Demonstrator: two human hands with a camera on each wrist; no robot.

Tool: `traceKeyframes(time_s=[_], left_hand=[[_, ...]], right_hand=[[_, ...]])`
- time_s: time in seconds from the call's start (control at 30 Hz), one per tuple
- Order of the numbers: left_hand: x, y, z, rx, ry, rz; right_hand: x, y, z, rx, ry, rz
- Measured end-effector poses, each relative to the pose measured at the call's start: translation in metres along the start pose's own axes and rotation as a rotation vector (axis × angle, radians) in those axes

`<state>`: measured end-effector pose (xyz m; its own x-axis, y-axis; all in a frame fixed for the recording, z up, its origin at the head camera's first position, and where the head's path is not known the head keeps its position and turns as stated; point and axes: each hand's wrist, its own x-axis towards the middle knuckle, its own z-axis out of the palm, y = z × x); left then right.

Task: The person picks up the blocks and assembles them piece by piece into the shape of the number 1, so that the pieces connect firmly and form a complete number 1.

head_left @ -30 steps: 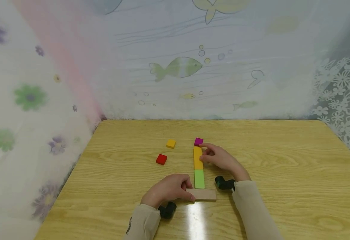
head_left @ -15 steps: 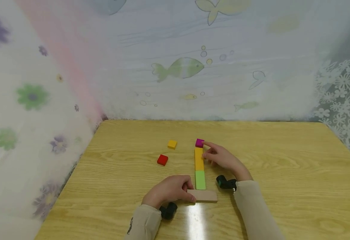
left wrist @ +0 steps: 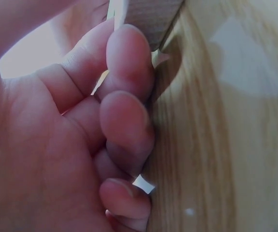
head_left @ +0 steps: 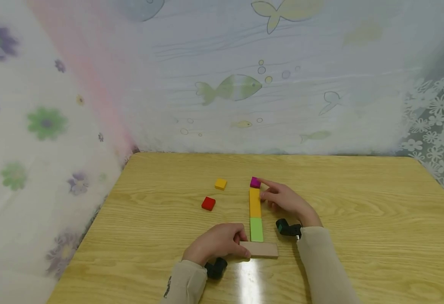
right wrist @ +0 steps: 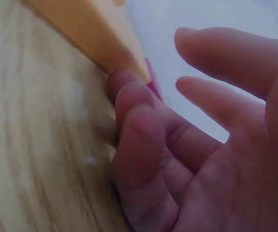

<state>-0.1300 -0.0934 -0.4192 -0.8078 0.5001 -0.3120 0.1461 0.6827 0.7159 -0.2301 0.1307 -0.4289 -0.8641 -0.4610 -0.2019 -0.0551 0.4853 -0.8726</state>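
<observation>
On the wood-grain table [head_left: 358, 198], an orange block [head_left: 254, 204] and a green block [head_left: 256, 230] lie end to end in a line running away from the person. Just past the orange block's far end sits a small purple block [head_left: 254, 183]; a plain wooden block [head_left: 264, 249] lies crosswise at the green block's near end. The left hand [head_left: 218, 240] pinches the left end of the plain wooden block, its thumb on the near side. The right hand [head_left: 288, 200] is loosely spread: the index finger is held out to the purple block's right side, the thumb stands apart from it, and the remaining fingers bend beside the orange block's far end. Whether the index fingertip presses the purple block or only hovers there, I cannot tell. Left of the line, apart from it, lie a yellow block [head_left: 220, 184] and, nearer the person, a red block [head_left: 208, 204].
</observation>
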Motion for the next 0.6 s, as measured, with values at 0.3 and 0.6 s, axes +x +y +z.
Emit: traceKeyframes(time_s=[0.3, 0.6], left_hand=[[-0.0002, -0.0002, -0.002, 0.002, 0.004, 0.0], [-0.0003, 0.0032, -0.0003, 0.002, 0.0, -0.006]], right_hand=[[0.004, 0.0037, -0.0051, 0.082, 0.029, -0.023], [0.0095, 0.0097, -0.0074, 0.048, 0.1, 0.006]])
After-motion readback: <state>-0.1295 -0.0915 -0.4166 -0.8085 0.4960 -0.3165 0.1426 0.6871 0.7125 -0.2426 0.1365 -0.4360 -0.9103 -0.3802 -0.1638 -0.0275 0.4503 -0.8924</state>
